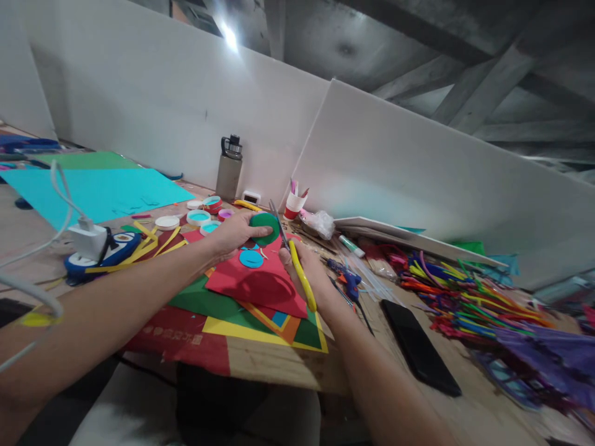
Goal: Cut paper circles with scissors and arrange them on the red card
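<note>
Between the thumb and fingers of my left hand (237,234) is a round green paper disc (264,227), held up above the sheets. My right hand (304,266) grips yellow-handled scissors (303,276), their blades pointing up and away along the disc's right edge. Whether the blades touch the paper I cannot tell. Below both hands lies a red paper sheet (260,282), with a blue paper disc (251,259) and small scraps on it. Under the red sheet, green paper (204,300) and yellow paper (264,337) stick out.
Left: a blue power strip (100,257) with a white charger and cable, yellow strips, a blue sheet (111,192) and small tubs (198,217). Behind: a bottle (229,170) and a paper cup (295,204). Right: a glue gun (349,280), a black phone (418,347) and colourful pipe cleaners (469,300).
</note>
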`<state>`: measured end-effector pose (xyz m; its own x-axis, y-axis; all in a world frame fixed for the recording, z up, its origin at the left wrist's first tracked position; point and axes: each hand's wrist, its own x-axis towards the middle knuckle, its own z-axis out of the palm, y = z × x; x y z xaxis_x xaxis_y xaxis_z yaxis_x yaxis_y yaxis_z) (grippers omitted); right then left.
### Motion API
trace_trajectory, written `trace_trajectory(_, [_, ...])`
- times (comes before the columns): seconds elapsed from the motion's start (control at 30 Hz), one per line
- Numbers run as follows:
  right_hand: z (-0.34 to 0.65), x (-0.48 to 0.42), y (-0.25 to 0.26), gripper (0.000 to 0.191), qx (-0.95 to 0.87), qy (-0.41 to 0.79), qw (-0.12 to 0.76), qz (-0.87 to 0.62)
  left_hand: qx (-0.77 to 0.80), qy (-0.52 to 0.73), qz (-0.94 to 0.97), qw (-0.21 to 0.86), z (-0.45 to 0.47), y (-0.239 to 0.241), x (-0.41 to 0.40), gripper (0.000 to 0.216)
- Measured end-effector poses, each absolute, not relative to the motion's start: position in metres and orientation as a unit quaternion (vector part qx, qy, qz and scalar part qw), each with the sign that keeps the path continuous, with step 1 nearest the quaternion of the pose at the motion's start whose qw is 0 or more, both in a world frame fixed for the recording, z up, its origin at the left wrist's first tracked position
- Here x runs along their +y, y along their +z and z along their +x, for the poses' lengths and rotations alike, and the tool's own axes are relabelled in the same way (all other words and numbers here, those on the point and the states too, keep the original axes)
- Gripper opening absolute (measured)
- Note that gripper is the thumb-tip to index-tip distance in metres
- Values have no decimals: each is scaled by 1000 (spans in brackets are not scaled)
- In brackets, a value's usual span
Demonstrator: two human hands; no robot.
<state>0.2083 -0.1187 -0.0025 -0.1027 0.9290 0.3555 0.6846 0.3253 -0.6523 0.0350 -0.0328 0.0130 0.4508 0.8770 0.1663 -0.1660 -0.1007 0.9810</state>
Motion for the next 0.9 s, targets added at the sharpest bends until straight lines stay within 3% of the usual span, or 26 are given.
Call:
trace_trajectory(0.47, [209, -121, 2, 46, -715, 196, 367, -562, 307, 391, 623, 604, 25, 21, -29, 34])
trace_trajectory(0.9, [216, -118, -1, 37, -763, 167, 334, -527, 280, 354, 681, 577, 26, 21, -33, 18])
